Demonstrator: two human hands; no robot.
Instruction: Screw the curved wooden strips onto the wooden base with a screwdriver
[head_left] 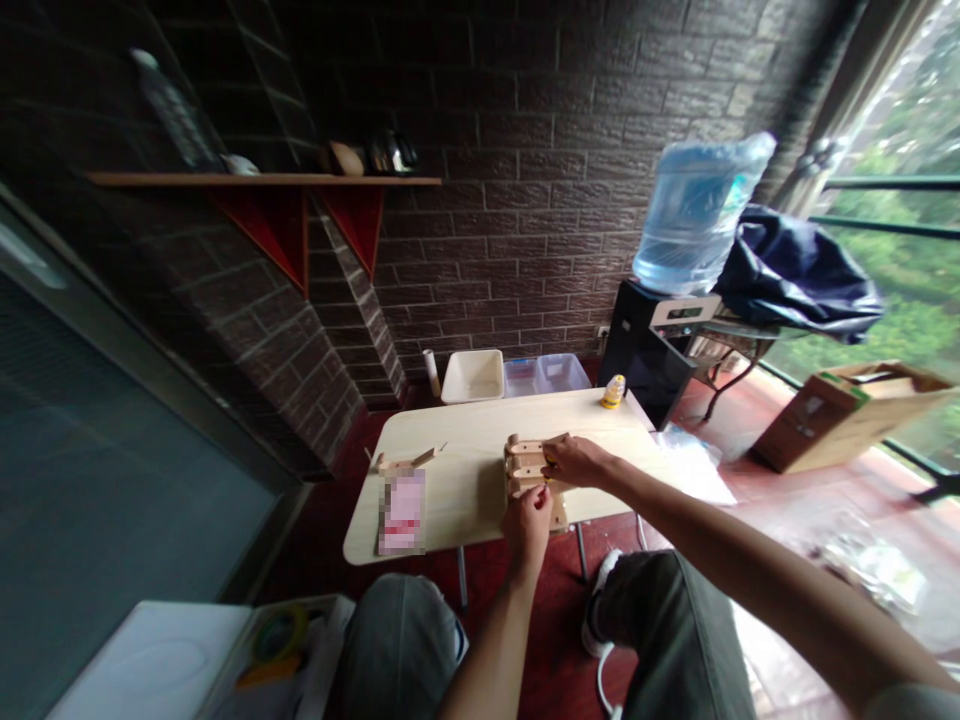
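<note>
A light wooden assembly (528, 448) with rounded rails and peg-like ends lies at the front middle of the table. My left hand (528, 522) is at its near side, thumb and fingers pinched together; whatever they hold is too small to make out. From the right, my right hand (579, 461) reaches over the assembly with its fingers curled closed. A little yellow shows at those fingertips, but the hand covers most of it, so I cannot name the thing.
The pale table (457, 450) carries loose wooden parts (405, 461), a pink sheet (405, 505) and a yellow-and-clear bottle (613, 392). Behind it stand a cream bin (473, 377) and clear plastic bins (561, 373). A water dispenser (646, 345) and a cardboard box (840, 415) stand right.
</note>
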